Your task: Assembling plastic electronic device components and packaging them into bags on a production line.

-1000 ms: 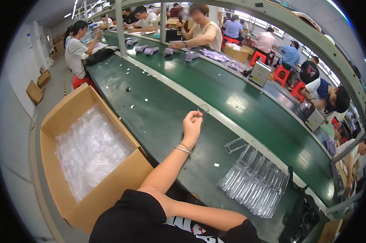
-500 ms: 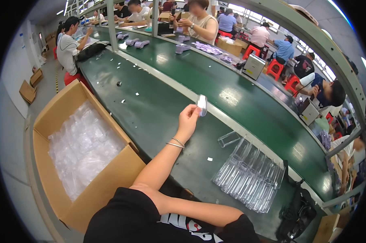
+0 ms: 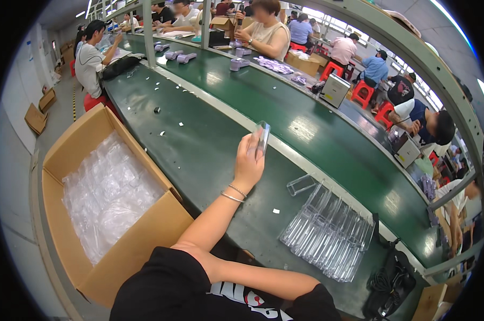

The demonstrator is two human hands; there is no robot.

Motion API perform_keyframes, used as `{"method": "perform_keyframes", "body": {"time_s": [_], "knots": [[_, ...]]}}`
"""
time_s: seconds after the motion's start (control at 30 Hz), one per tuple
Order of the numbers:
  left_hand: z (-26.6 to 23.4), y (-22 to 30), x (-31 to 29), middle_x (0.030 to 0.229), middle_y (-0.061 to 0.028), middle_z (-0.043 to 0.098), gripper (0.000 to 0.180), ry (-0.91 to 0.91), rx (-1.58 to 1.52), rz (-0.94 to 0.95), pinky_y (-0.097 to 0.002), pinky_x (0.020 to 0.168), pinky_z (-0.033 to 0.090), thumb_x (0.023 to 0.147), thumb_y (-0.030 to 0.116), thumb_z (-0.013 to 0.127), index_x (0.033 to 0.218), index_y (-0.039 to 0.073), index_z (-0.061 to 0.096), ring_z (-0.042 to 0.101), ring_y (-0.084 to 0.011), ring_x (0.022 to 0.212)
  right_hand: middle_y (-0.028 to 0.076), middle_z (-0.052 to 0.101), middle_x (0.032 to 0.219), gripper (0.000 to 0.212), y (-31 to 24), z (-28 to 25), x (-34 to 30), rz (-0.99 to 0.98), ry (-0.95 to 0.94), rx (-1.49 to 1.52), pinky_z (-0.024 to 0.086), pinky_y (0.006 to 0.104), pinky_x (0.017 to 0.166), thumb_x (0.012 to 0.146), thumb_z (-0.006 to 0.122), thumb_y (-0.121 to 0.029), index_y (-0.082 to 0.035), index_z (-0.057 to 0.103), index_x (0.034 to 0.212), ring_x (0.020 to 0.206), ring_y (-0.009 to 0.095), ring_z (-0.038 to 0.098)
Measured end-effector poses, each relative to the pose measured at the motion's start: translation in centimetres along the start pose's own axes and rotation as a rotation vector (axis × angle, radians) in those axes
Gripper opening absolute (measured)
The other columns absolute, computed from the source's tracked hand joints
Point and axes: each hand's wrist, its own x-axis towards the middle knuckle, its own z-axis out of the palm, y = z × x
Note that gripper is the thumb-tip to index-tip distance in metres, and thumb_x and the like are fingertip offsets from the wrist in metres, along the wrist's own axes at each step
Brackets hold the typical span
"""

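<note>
My left hand (image 3: 249,165), with bracelets at its wrist, is raised over the green bench (image 3: 199,160). Its fingers are closed around a clear plastic case (image 3: 263,136), held upright and tilted slightly. My right forearm (image 3: 268,279) crosses in front of my body toward my left arm, and the hand at its end is hidden there. Many similar clear cases (image 3: 327,235) lie side by side in rows on the bench, to the right of my left hand. One single case (image 3: 300,184) lies askew at the far end of those rows.
To the left, an open cardboard box (image 3: 65,224) holds clear plastic bags or pieces (image 3: 113,187). A green conveyor belt (image 3: 306,128) runs beyond the bench, with purple parts (image 3: 239,64) on it. A black cable bundle (image 3: 389,283) lies at right. Co-workers sit across.
My left hand has turned and shifted slightly, so the clear case now shows more of its length and stands more upright. The rows of cases stay as they were.
</note>
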Motion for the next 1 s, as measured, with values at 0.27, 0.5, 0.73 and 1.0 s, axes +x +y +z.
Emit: {"method": "perform_keyframes", "body": {"time_s": [0.27,0.5,0.73,1.0], "knots": [[0.2,-0.6,-0.1,0.123,-0.0164,0.045,0.078,-0.044,0.205,0.026,-0.0402,0.088,0.042,0.07,-0.003,0.056,0.141,0.008,0.025,0.047,-0.0348,0.103,0.015,0.057,0.111,0.047,0.0,-0.2,0.1,0.01,-0.013,-0.012,0.04,0.0381,0.09,0.078,0.056,-0.029,-0.001,0.052,0.116,0.102,0.032,0.053],[-1.0,-0.9,0.8,0.09,-0.0056,0.061,0.079,-0.087,0.105,-0.047,-0.0365,0.073,0.048,0.072,-0.001,0.054,0.143,0.015,0.024,0.058,-0.026,0.078,0.015,0.057,0.113,0.047,0.9,-0.1,-0.5,-0.004,-0.01,-0.026,0.04,0.039,0.089,0.078,0.056,-0.026,-0.001,0.051,0.118,0.103,0.032,0.053],[-0.6,-0.9,0.4,0.088,-0.0057,0.063,0.079,-0.244,0.046,-0.364,-0.0367,0.062,0.05,0.074,0.005,0.057,0.144,0.018,0.022,0.061,-0.0249,0.067,0.016,0.056,0.114,0.047,0.7,-0.3,-0.5,-0.028,0.012,-0.049,0.04,0.039,0.09,0.079,0.055,-0.025,-0.001,0.05,0.119,0.103,0.033,0.052],[-0.6,-0.9,0.6,0.118,-0.0168,0.047,0.068,-0.036,0.0,-0.169,-0.0364,0.084,0.045,0.074,0.004,0.063,0.135,0.003,0.034,0.051,-0.0294,0.095,0.016,0.056,0.114,0.045,0.4,-0.2,-0.3,-0.021,-0.003,-0.036,0.039,0.0394,0.091,0.08,0.055,-0.025,0.0,0.05,0.118,0.103,0.033,0.052]]}}
